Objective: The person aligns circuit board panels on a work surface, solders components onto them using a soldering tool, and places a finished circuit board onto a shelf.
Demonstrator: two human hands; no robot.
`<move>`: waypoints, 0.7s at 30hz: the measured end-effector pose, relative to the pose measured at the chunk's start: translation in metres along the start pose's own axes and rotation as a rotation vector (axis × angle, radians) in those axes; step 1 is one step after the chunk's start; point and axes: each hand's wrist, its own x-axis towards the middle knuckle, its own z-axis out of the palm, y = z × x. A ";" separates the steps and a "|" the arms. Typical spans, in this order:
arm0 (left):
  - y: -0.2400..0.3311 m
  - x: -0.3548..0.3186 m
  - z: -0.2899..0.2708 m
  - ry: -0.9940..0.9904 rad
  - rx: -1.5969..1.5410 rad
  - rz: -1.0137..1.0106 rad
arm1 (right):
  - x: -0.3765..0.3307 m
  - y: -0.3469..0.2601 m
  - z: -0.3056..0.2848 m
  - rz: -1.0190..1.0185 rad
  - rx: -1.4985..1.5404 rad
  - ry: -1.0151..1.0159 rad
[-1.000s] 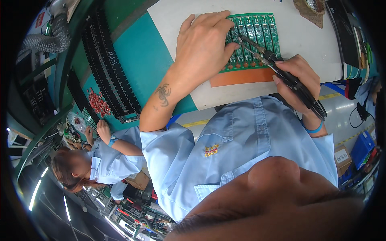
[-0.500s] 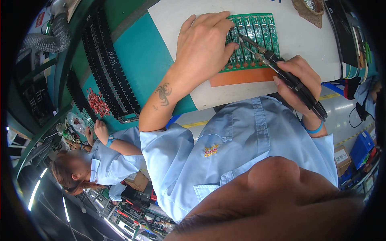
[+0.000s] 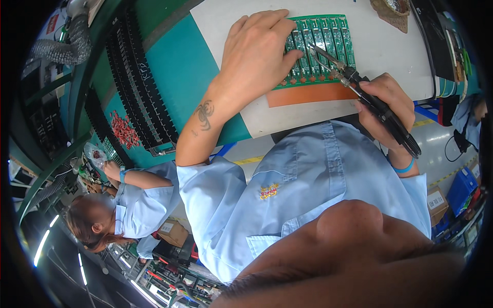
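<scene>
My left hand [image 3: 259, 49] rests over the left end of a green circuit board panel [image 3: 336, 38] made up of several narrow strips. Its thumb is spread away from the bent fingers and touches the panel, while the hand hides that end. In my right hand [image 3: 387, 102] is a black soldering iron [image 3: 377, 105], held like a pen. Two slim metal prongs at its front converge over the middle strips; whether they touch cannot be made out. An orange strip [image 3: 313, 96] lies under the panel's near edge.
A white sheet [image 3: 395, 61] on a green mat [image 3: 177, 56] lies beneath the work. Long black slotted racks [image 3: 136, 77] and a pile of small red parts [image 3: 123, 131] are at the left, near a co-worker [image 3: 141, 200]. A brown holder [image 3: 393, 13] stands far right.
The prongs of the soldering iron have shifted slightly right across the panel, and my right hand has moved a little right. At the left, the co-worker's hand has drawn back from the red parts.
</scene>
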 end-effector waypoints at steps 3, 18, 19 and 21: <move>0.004 0.007 -0.026 -0.203 -0.032 -0.029 | 0.003 0.000 0.002 -0.003 0.017 0.003; 0.009 0.010 -0.033 -0.208 0.111 0.026 | 0.014 0.009 0.014 0.014 0.026 -0.065; 0.008 0.009 -0.032 -0.208 0.112 0.023 | 0.015 0.009 0.014 0.014 0.028 -0.068; 0.002 0.006 -0.024 -0.123 0.067 0.027 | 0.018 0.006 0.014 0.021 0.033 -0.073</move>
